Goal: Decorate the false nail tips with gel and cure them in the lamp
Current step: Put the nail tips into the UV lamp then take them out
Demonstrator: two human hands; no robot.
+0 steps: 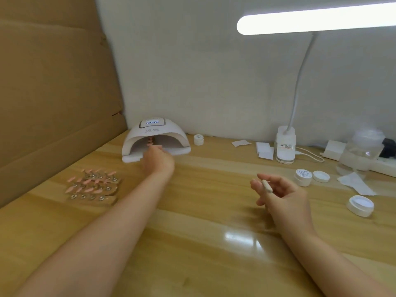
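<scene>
Left hand (158, 160) at the curing lamp (156, 139) mouth, fingers hidden, grip unclear; a strip of nail tips (150, 141) sits inside. Right hand (280, 197) pinches a brush (266, 185). Risk: wet gel smears if tips knock the lamp wall.

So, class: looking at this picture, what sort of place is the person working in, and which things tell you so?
Probably a small nail-art workstation at a desk. A curing lamp stands by the wall, rows of pink nail tips lie on the wooden table, and small gel pots sit under a desk light.
</scene>
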